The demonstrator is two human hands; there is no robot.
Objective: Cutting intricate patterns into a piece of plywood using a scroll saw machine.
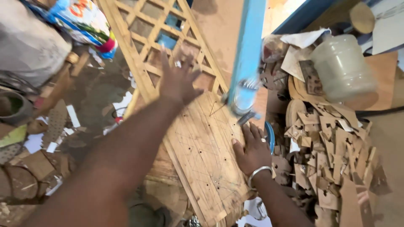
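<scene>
Two hands are at work on one wooden board (202,143). The right hand (252,149) lies flat on the board's right edge, its grip spread, fingers straight and pressed down on the wood, closed on nothing; one metal bangle (259,173) circles its wrist. The left hand (179,80) is up beyond the board's far end, its grip wide open with fingers fanned, blurred, over the lower edge of one wooden lattice panel (160,38); whether it touches the wood I cannot tell. The board bears drawn pencil lines and several small drilled holes. Just beyond the right hand's fingertips hangs one blue machine arm (249,50) with a metal tip. To that hand's right lies a heap of cut wooden scraps (332,155), too many to count, and beyond it one clear plastic jar (341,67).
</scene>
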